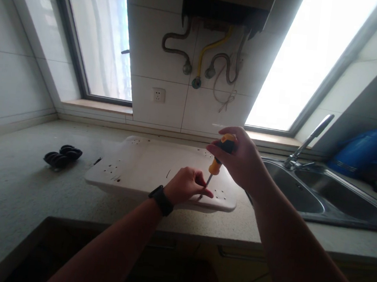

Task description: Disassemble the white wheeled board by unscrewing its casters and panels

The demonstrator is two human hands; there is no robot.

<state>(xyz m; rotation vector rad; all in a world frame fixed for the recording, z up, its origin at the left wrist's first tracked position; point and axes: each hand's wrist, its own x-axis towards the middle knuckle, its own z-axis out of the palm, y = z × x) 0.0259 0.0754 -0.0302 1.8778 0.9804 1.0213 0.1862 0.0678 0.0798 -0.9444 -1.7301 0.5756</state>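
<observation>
A white plastic board (145, 165) with small holes lies flat on the countertop (18, 186). My right hand (240, 157) is closed round the orange and black handle of a screwdriver (218, 160), held upright with its tip down on the board's near right part. My left hand (187, 185), with a black watch on the wrist, pinches the screwdriver's shaft near the tip. Whether a screw sits under the tip is hidden by the fingers.
A pile of black round parts (62, 154) lies on the counter to the left of the board. A steel double sink (320, 195) with a tap (308, 140) is at the right, a blue object (366, 148) behind it. Pipes and a wall socket (158, 95) are on the tiled wall.
</observation>
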